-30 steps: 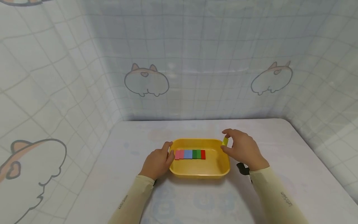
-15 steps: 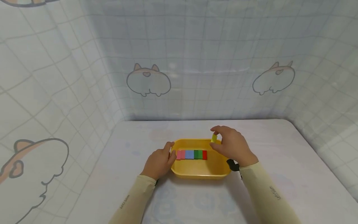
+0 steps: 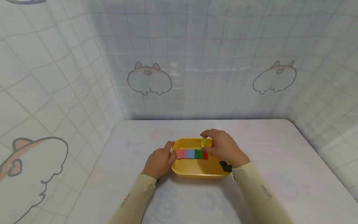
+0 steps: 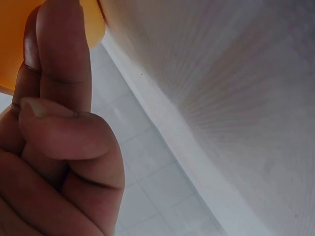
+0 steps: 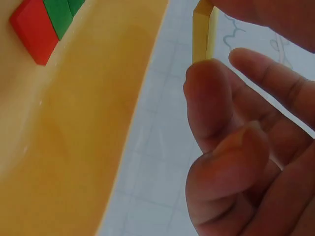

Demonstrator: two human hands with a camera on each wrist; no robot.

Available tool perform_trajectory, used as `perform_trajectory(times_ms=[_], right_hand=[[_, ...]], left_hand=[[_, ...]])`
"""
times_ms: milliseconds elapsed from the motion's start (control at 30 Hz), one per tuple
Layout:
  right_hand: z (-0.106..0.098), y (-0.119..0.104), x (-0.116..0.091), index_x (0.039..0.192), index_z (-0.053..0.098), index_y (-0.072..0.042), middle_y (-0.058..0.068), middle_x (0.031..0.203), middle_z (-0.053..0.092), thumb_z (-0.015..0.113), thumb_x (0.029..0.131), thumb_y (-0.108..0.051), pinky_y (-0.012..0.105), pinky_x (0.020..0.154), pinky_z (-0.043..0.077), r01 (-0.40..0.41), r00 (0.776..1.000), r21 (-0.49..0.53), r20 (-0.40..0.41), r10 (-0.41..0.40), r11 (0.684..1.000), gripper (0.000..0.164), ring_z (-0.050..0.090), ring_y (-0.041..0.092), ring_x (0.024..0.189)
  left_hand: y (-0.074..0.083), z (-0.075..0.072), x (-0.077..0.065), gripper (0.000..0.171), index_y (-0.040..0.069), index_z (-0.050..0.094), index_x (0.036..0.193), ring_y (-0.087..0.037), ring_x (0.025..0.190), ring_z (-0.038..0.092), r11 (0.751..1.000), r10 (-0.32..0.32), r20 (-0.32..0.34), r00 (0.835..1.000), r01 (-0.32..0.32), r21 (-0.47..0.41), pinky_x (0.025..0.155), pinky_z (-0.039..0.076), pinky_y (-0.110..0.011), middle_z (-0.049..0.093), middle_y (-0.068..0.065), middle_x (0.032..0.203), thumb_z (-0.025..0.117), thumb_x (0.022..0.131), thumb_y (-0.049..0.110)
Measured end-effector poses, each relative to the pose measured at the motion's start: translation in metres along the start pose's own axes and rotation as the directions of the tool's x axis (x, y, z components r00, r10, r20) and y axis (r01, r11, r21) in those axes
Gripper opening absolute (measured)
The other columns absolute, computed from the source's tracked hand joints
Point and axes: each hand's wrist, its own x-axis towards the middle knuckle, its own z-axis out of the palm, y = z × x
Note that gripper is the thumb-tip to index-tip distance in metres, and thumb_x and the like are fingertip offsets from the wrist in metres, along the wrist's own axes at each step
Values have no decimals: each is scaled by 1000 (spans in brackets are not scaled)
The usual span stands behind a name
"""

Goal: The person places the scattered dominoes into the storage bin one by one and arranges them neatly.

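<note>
My right hand [image 3: 225, 148] pinches a small yellow domino-like block [image 3: 204, 142] between thumb and fingers. It holds the block on end over the back half of a yellow tray [image 3: 201, 176]. Inside the tray lies a side-by-side row of flat blocks: pink [image 3: 181, 154], blue [image 3: 190, 154], green [image 3: 198, 154] and, at the right end, red [image 3: 205, 155]. The right thumb overlaps the row's right end in the head view. My left hand [image 3: 157, 162] grips the tray's left rim, its thumb reaching over the edge beside the pink blocks.
The tray stands on a white table [image 3: 134, 133] with faint printed patterns. A pale grid-patterned curtain [image 3: 207, 77] with cartoon animals hangs behind and along both sides. A black strap piece [image 3: 225, 166] shows under the right wrist, over the tray's right side.
My right hand has moved left with the yellow block, from beyond the tray's right rim to above the row's right end. The left hand has stayed at the left rim.
</note>
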Motion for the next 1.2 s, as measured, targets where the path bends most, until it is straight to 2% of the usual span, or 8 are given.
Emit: perform_trajectory(times_ms=[200,467,733,867,1000,1200], right_hand=[[9,0,2,129,73,-18,-6,117,71,89,87,-31,33,71,54,6,1000,28,14,-6,1000,47,59,15,74],[21,6,2,129,73,-18,-6,118,71,88,86,-34,35,83,55,2,999,3,39,-2,1000,49,61,14,87],[21,8,1,130,72,-16,-4,119,72,88,86,-34,45,99,53,28,999,-41,47,-26,999,50,67,21,109],[21,10,2,130,72,-16,-3,116,73,88,85,-32,47,97,54,23,999,-69,49,-20,997,51,68,24,109],[23,12,2,132,72,-19,-6,115,73,89,83,-32,45,95,54,-13,996,-83,89,20,997,53,67,21,107],[25,14,1,132,71,-21,-7,113,73,90,81,-28,43,85,55,-53,989,-116,131,68,992,55,67,19,102]], left_hand=[[-1,-1,-1,38,9,58,138,-8,44,33,1000,7,-7,1000,-7,0,45,35,-30,40,11,54,55,106,28],[-3,1,-1,38,10,58,137,-9,44,35,1000,20,-20,1000,-19,16,45,36,-29,40,12,54,57,105,29],[-2,-1,-1,38,9,59,137,-8,44,33,1000,12,-15,1000,-12,11,44,35,-28,40,12,54,56,105,29],[-2,-1,-1,38,9,58,137,-8,45,34,1000,13,-14,1000,-13,10,45,36,-28,41,11,55,56,105,29],[-3,-1,-1,37,10,58,137,-8,45,34,1000,7,-4,1000,-7,15,45,36,-28,41,11,55,55,105,29],[-5,1,-1,38,11,57,138,-8,45,35,1000,-1,4,1000,1,11,44,36,-28,41,11,55,55,105,29]])
